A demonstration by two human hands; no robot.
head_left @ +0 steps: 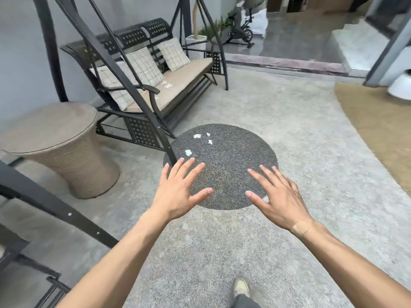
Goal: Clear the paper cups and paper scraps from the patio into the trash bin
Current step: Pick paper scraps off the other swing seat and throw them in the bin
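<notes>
Several white paper scraps (pixel 197 136) lie on a dark round patch of pebbled floor (pixel 233 152) in front of me. More paper scraps (pixel 168 85) rest on the seat cushion of the swing bench (pixel 184 74). My left hand (pixel 181 192) and my right hand (pixel 278 196) are stretched out over the near edge of the round patch, palms down, fingers spread and straight, holding nothing. The nearest scrap (pixel 188 152) sits just beyond my left fingertips. No paper cup and no trash bin shows in this view.
A metal swing frame leg (pixel 142 101) slants down to the floor at the patch's left edge. A round wicker side table (pixel 60 147) stands at the left. A tan mat (pixel 382 121) lies at the right. My shoe (pixel 241 287) shows at the bottom.
</notes>
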